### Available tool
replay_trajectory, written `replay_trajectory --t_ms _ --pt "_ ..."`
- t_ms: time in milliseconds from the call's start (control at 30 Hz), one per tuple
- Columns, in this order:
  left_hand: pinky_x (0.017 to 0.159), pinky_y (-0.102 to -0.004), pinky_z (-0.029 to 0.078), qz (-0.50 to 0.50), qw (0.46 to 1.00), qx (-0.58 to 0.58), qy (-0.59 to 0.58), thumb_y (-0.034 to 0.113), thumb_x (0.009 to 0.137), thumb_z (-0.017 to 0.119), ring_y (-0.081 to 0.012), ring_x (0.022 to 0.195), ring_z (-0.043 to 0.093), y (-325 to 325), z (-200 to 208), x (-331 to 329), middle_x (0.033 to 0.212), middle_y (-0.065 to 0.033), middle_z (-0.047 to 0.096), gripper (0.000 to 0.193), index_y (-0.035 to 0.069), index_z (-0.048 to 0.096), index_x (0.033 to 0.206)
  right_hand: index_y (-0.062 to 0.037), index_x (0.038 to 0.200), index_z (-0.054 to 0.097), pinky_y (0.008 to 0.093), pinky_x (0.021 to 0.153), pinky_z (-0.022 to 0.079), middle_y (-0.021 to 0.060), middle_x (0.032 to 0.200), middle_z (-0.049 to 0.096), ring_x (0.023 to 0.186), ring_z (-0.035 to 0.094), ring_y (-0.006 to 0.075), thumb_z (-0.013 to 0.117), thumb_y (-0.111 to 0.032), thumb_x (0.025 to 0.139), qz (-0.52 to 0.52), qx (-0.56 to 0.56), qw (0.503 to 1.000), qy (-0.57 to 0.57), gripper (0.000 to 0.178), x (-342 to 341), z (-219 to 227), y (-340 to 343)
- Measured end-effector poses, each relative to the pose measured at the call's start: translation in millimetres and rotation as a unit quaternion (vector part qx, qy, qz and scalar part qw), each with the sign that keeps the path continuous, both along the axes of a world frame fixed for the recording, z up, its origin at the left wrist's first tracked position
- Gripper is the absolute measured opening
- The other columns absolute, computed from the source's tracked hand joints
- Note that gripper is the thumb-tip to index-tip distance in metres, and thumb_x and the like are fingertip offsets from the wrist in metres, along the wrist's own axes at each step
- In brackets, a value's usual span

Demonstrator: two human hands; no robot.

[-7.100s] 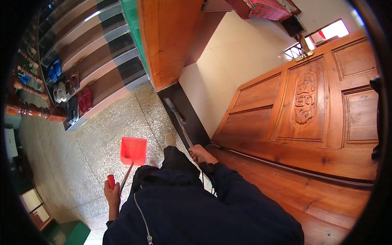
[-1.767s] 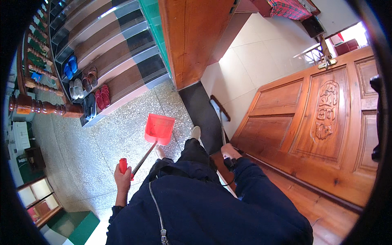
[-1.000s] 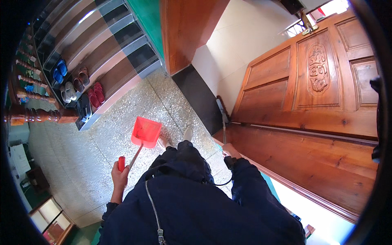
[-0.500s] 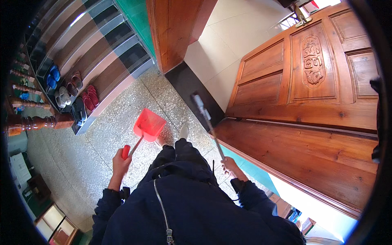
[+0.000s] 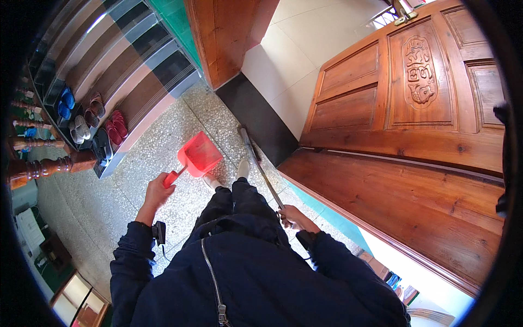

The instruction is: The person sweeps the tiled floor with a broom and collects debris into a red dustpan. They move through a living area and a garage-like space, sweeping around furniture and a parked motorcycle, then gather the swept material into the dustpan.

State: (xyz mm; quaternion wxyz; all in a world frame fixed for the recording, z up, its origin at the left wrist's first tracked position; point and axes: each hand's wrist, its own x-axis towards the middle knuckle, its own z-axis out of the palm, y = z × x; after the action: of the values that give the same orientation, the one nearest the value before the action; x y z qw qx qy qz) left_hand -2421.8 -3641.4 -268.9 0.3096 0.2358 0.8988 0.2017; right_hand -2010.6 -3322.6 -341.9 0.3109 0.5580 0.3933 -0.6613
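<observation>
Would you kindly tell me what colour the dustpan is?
The dustpan is red, as the head view shows best.

I saw a navy jacket [image 5: 283, 278] with a silver zip [image 5: 211, 271] across the frame's lower middle, dark trousers [image 5: 253, 206], pale shoes [image 5: 243, 168] and, lower left, a black wrist device [image 5: 159, 232] with a thin cable [image 5: 164, 252].

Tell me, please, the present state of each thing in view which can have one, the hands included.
Left hand, closed on the grip of the red dustpan
Right hand, closed on the handle of the broom
Red dustpan, held; floor contact unclear
Broom, held slanting
Carved wooden door, open
Blue slippers, unworn, on the stairs
</observation>
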Motion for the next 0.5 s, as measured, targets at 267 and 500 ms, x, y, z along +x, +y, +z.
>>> replay_trajectory --t_ms 267,500 --pt "0.072 -0.0478 0.051 0.008 0.999 -0.046 -0.014 0.023 0.077 0.069 -0.0412 0.082 0.065 21.0 8.3 -5.3 0.084 -0.0214 0.066 0.027 0.009 0.06 0.099 -0.0022 0.093 0.052 0.0371 0.033 0.039 0.0079 0.059 0.05 0.042 0.049 0.0201 0.057 -0.016 0.089 -0.001 0.188 0.981 -0.05 0.015 15.7 17.0 30.7" --pt "0.072 -0.0519 0.05 -0.017 0.995 -0.096 0.024 0.021 0.078 0.065 -0.0435 0.082 0.064 33.2 4.2 2.4 0.085 -0.0222 0.067 0.025 0.01 0.06 0.1 -0.0011 0.082 0.046 0.0443 0.038 0.039 0.01 0.052 0.043 0.041 0.046 0.0265 0.049 -0.011 0.086 -0.132 0.062 0.989 -0.014 0.011 11.6 -32.5 21.9"
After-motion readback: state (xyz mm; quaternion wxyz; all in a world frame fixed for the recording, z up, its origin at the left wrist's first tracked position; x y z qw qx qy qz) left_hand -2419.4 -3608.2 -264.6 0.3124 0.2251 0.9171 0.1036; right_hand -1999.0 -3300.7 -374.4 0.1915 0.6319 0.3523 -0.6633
